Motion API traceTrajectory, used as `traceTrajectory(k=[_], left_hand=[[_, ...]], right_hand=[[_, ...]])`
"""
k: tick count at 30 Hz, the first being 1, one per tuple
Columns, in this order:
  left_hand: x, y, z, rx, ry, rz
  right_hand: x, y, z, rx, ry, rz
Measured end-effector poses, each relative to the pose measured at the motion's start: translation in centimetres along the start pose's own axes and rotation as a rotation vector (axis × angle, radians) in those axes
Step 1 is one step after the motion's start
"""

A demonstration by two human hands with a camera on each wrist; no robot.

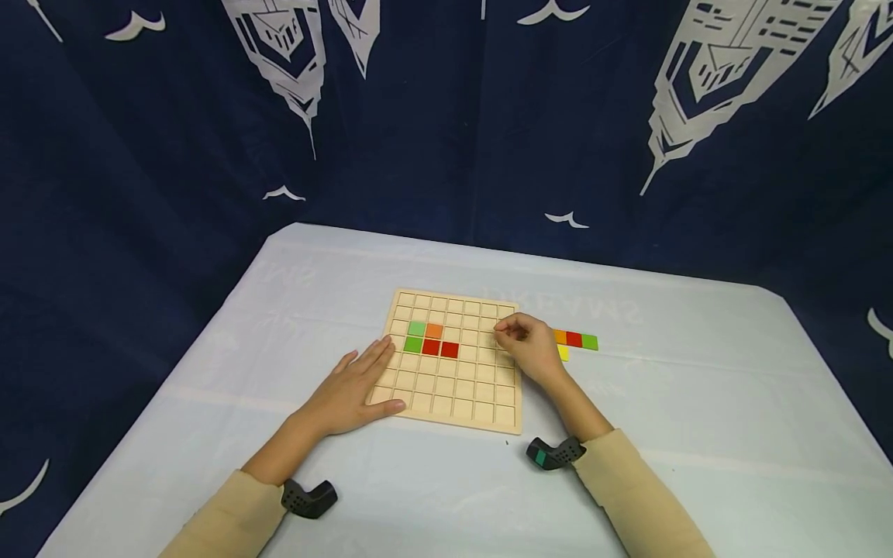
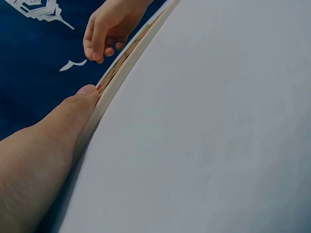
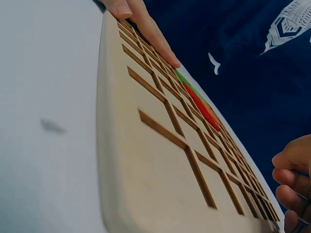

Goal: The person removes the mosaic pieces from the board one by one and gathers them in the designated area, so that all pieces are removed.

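A square wooden grid board (image 1: pixel 481 395) lies on the table. Several coloured tiles sit in its cells: a light green tile (image 1: pixel 417 328), an orange tile (image 1: pixel 434 332), a green tile (image 1: pixel 413 344) and two red tiles (image 1: pixel 449 350). My left hand (image 1: pixel 349 395) rests flat along the board's left side, fingers straight and its thumb (image 2: pixel 73 111) at the near edge. Over the right part of the board is my right hand (image 1: pixel 526 345), thumb and forefinger drawn together. I cannot tell whether a tile is between those fingertips.
Right of the board, partly behind the right hand, lie more tiles: orange, a red tile (image 1: pixel 574 339), a green tile (image 1: pixel 590 342) and a yellow tile (image 1: pixel 563 353). A white cloth covers the table (image 1: pixel 230 372). Behind it hangs a dark blue curtain (image 1: pixel 432 155) with white prints.
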State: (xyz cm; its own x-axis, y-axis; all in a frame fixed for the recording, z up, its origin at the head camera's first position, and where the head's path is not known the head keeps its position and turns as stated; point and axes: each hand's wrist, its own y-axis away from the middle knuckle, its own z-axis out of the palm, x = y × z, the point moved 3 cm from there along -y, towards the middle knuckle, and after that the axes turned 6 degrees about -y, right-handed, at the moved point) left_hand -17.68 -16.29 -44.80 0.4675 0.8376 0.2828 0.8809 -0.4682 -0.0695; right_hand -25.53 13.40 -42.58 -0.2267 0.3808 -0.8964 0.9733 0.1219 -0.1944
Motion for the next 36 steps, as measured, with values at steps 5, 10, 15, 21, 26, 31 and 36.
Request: traceTrajectory(k=[5,10,15,21,26,31,36], left_hand=[[0.0,-0.1,0.0,-0.003,0.004,-0.004],[0.1,-0.1,0.0,0.0,0.005,-0.001],[0.1,-0.1,0.0,0.004,0.003,0.002],[0.0,0.0,0.1,0.008,0.004,0.003],[0.0,0.0,0.2,0.011,0.008,0.003],[-0.1,-0.1,0.3,0.014,0.008,0.0],[0.0,-0.1,0.2,0.013,0.004,-0.002]], right_hand=[[-0.4,-0.2,1.0,-0.036,-0.005,-0.014],[-0.7,-0.4,1.6,-0.046,-0.011,-0.031],[-1.1,-0.8,2.3,-0.045,-0.016,-0.056],[-1.7,-1.2,3.4,-0.064,-0.049,-0.051],[-2.3,-1.5,4.3,-0.09,-0.057,-0.047],[-2.5,-1.8,5.0,-0.11,-0.057,-0.048],[-2.5,-2.2,5.7,-0.13,-0.049,-0.039]])
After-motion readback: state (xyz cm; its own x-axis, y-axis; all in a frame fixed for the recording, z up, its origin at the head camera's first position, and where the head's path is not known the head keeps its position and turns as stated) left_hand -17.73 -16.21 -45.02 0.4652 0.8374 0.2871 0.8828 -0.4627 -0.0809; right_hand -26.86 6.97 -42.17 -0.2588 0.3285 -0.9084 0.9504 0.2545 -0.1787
